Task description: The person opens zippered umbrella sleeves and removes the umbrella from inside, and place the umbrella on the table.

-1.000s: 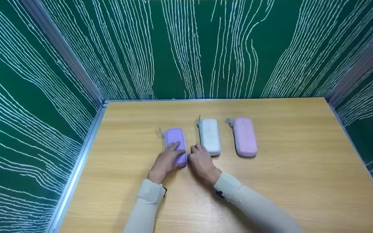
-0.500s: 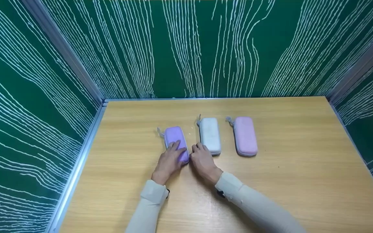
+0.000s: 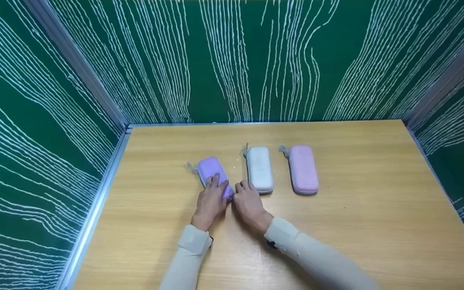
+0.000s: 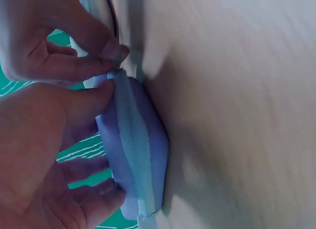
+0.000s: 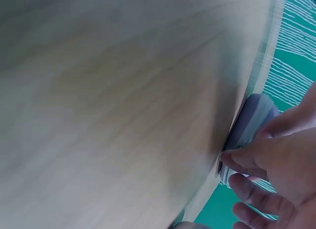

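A purple zippered pencil case (image 3: 211, 165) lies slanted on the wooden table, its fabric loop pointing to the far left. My left hand (image 3: 211, 203) grips its near half, fingers over the top and thumb at the near edge. In the left wrist view, the zipper (image 4: 132, 135) runs along the side facing me. My right hand (image 3: 250, 203) pinches the small zipper pull (image 4: 117, 66) at the case's near right corner, between thumb and index finger. The pull is mostly hidden by the fingertips. A pale grey pencil case (image 3: 260, 167) stands just beyond the right hand.
A pink pencil case (image 3: 304, 169) lies to the right of the grey one. Tiny pale specks dot the table (image 3: 377, 225) near the grey case. Green walls (image 3: 288, 60) with white wavy lines enclose the table at the back and sides.
The purple case has turned, its far end swinging left while its near end stays by the right hand. My left hand has shifted slightly right with it; the right hand barely moves.
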Motion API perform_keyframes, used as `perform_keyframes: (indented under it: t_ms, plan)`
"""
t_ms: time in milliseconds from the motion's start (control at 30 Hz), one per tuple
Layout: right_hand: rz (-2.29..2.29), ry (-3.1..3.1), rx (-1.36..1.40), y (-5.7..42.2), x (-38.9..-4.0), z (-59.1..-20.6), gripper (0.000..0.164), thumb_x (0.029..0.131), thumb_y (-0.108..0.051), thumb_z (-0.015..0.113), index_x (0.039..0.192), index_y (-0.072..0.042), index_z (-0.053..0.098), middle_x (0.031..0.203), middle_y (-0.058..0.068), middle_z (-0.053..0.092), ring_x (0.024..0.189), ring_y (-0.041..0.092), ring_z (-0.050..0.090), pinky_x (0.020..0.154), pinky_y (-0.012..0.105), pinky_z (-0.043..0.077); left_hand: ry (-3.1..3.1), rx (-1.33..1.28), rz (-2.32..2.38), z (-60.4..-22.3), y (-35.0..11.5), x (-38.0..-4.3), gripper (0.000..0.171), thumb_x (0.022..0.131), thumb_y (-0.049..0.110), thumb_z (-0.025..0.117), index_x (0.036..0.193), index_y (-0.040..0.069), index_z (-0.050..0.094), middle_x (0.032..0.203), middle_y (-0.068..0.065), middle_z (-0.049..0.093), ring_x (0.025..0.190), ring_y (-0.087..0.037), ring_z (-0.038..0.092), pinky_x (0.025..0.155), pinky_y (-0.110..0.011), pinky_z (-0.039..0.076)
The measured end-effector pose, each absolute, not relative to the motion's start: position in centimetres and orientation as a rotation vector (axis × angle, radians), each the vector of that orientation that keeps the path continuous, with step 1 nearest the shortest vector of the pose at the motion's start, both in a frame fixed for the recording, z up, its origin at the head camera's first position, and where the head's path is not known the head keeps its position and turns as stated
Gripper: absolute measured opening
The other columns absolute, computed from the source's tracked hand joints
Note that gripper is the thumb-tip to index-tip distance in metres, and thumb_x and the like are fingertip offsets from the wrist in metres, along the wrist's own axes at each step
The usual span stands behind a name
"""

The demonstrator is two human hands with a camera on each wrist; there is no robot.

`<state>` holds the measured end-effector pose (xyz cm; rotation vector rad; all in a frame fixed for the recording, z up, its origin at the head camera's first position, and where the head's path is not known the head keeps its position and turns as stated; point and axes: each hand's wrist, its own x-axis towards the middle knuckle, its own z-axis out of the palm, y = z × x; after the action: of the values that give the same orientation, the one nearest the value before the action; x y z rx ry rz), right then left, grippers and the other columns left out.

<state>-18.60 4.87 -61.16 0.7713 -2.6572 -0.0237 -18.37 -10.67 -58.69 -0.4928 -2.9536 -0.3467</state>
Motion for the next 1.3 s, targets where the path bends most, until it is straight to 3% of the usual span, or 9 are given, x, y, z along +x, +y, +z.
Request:
perform_keyframes:
  t_ms: [233,467,633,800,1000,1133,1300]
  plan:
    - [-0.008,-2.604,0.761,4.6,-18.6,-61.4,0.007,0.087,-0.006,0.072,0.088,-0.004,0.079,0.093,0.008,0.066,0.092,0.027,0.058,0.083,0.038,0.051,-2.913,-0.381,-0.303,-59.0,-9.8,-18.2,0.048,0.091,0.018,0.079,0.137,0.009,0.069,0.151,-0.025,0.054,0.135,-0.045,0.054,0.079,-0.052,0.063]
    - [-0.047,-2.603,0.735,4.6,-18.8,-61.5,0.01,0.089,-0.008,0.07,0.085,-0.006,0.079,0.091,0.007,0.065,0.091,0.027,0.058,0.084,0.038,0.051,-2.928,-0.401,-0.234,-58.6,-9.9,-18.4,0.047,0.093,0.024,0.079,0.137,0.009,0.068,0.149,-0.026,0.055,0.134,-0.045,0.055,0.083,-0.054,0.063]
    - [-0.046,-2.598,0.722,4.6,-18.8,-61.5,0.008,0.087,-0.007,0.071,0.085,-0.006,0.079,0.09,0.007,0.065,0.091,0.027,0.057,0.085,0.038,0.051,-3.043,-0.517,-0.307,-57.7,-11.3,-19.1,0.048,0.098,0.024,0.073,0.143,0.01,0.065,0.156,-0.024,0.049,0.141,-0.045,0.05,0.098,-0.056,0.057]
    - [-0.034,-2.601,0.726,4.6,-18.9,-61.6,0.009,0.086,-0.006,0.071,0.08,-0.007,0.078,0.09,0.008,0.065,0.091,0.028,0.057,0.086,0.039,0.05,-3.133,-0.669,-0.484,-57.0,-13.3,-19.8,0.055,0.096,0.019,0.076,0.149,0.01,0.061,0.165,-0.021,0.041,0.153,-0.043,0.037,0.121,-0.056,0.039]
    - [-0.031,-2.636,0.731,4.7,-18.9,-61.4,0.008,0.087,-0.004,0.072,0.083,-0.004,0.079,0.09,0.008,0.065,0.091,0.028,0.056,0.083,0.039,0.048,-3.206,-0.818,-0.574,-56.6,-14.7,-20.5,0.072,0.087,0.008,0.08,0.154,0.012,0.055,0.171,-0.01,0.034,0.16,-0.038,0.023,0.128,-0.053,0.026]
    - [-0.05,-2.645,0.732,4.8,-18.7,-61.2,0.007,0.086,-0.004,0.072,0.083,-0.004,0.078,0.091,0.008,0.065,0.092,0.027,0.056,0.083,0.039,0.048,-3.187,-0.887,-0.605,-56.4,-14.9,-20.8,0.071,0.086,0.003,0.081,0.153,0.01,0.056,0.169,-0.008,0.039,0.159,-0.037,0.026,0.128,-0.052,0.028]
    - [-0.051,-2.608,0.728,5.1,-18.9,-61.3,0.007,0.087,-0.006,0.072,0.082,-0.006,0.077,0.09,0.008,0.064,0.092,0.027,0.056,0.083,0.038,0.048,-3.138,-0.901,-0.607,-56.2,-14.8,-20.7,0.068,0.087,0.008,0.084,0.15,0.008,0.058,0.164,-0.012,0.046,0.155,-0.041,0.035,0.125,-0.054,0.033]
